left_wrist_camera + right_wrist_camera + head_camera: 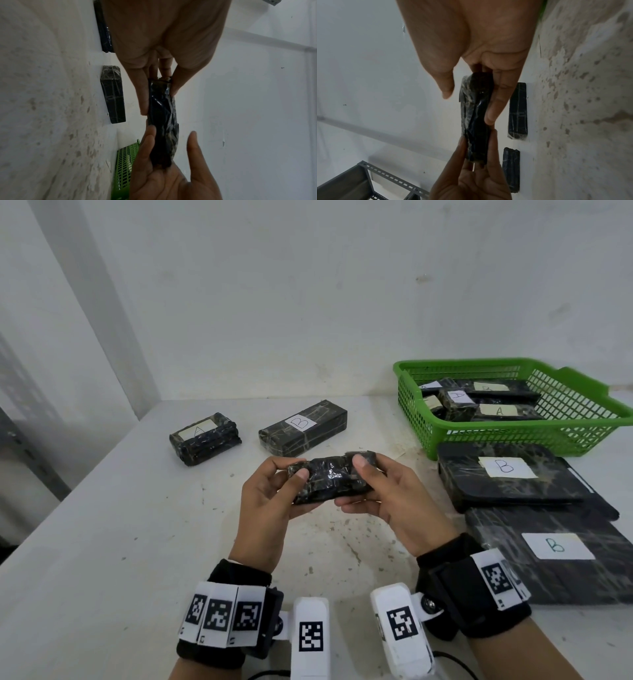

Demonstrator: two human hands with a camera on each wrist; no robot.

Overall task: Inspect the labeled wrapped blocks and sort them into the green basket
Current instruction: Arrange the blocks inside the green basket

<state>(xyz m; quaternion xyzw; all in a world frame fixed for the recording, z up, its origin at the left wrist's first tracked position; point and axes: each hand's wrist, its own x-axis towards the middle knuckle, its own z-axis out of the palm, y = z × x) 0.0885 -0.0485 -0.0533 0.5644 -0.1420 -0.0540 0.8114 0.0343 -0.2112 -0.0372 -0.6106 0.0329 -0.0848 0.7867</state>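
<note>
Step in hand: looking over block. Left hand point(270, 501) and right hand point(387, 494) each pinched one end of black wrapped block point(330, 479), held above bench point(137, 542). No label showing on it. Next move, likely: turn block to find label, then carry right and away to green basket point(582, 419).
</note>
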